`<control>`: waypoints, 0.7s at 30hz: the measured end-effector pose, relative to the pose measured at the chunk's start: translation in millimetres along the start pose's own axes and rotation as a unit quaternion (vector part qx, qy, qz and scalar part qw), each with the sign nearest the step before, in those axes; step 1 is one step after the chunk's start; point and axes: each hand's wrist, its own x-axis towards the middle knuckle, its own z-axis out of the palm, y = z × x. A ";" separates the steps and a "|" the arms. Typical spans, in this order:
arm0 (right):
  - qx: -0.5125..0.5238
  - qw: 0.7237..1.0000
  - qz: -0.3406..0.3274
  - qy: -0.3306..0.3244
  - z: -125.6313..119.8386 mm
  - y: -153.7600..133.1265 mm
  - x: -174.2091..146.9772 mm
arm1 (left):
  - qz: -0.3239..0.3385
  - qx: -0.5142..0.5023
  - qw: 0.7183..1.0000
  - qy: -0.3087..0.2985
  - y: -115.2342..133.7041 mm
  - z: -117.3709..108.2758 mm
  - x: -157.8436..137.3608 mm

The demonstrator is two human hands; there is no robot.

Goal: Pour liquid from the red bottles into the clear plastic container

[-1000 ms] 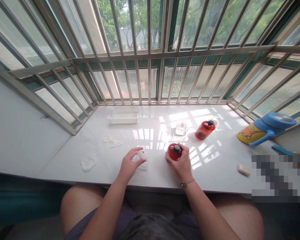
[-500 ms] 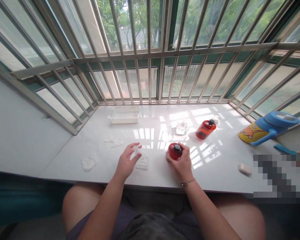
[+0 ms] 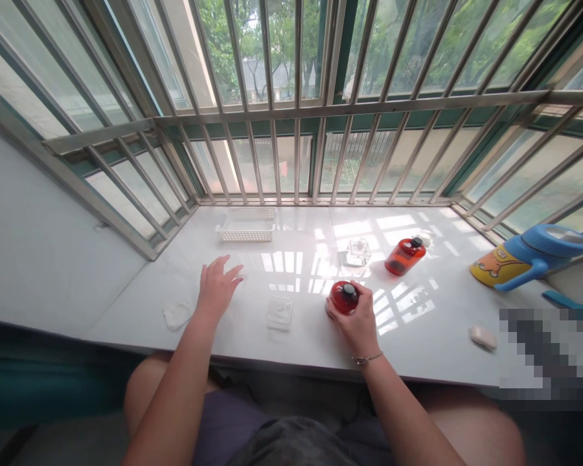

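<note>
Right hand grips red bottle (upright); left hand spread flat.

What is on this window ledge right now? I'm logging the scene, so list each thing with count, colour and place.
red bottle: one, red with a black cap, upright at the front, held by the right hand
second red bottle: one, red with a black cap, lying further back on the right
clear dish: one, transparent, front centre
glass jar: one, clear, behind the held bottle
basket: one, white mesh, back by the bars
white wads: two, white, on the left; one is under the left hand
blue cup: one, blue and yellow, far right
pale lump: one, off-white, front right
ledge: one, white
left hand: open, fingers spread
right hand: closed round the red bottle
</note>
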 end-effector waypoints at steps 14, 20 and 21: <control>0.000 1.000 -0.006 0.002 0.6 1.5 0.7 | -0.054 0.016 0.976 -0.212 -26.6 34.7 28.0; 0.002 1.000 0.003 -0.002 -1.2 -1.0 0.6 | 0.037 -0.146 0.988 -0.044 26.4 4.4 15.1; 0.005 1.000 0.003 -0.005 -1.6 -0.9 0.8 | 0.066 -0.194 0.979 -0.012 44.5 -2.5 10.4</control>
